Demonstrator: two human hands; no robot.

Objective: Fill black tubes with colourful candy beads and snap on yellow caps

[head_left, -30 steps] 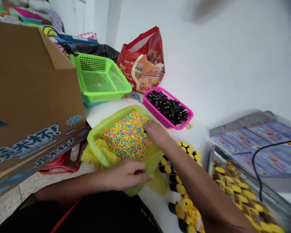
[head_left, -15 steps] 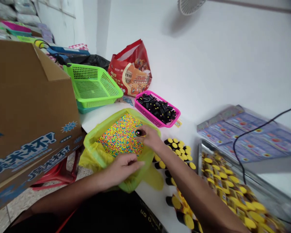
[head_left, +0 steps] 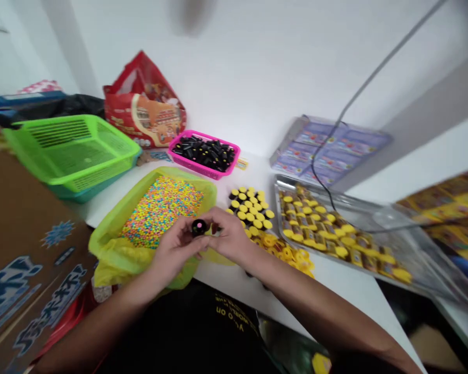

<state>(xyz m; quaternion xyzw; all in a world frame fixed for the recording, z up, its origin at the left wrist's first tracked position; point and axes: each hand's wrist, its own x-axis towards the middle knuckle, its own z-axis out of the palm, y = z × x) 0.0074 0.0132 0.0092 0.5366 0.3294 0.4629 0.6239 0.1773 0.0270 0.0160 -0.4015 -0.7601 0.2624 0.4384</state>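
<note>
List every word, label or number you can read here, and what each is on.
"魔术杯!" on the cardboard box, somewhat blurred.
"on" and "WORLD" on the black clothing; its other letters are unclear.
Red bag: lettering too blurred to read.
Purple boxes: print too small and blurred.

Red bag (head_left: 156, 117) against wall (head_left: 249, 67), cardboard box (head_left: 27, 249), purple boxes (head_left: 327, 148)

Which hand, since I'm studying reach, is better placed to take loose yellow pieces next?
Probably the right hand: it's nearer the loose yellow pieces; the left hand is nearer the colourful balls.
</note>
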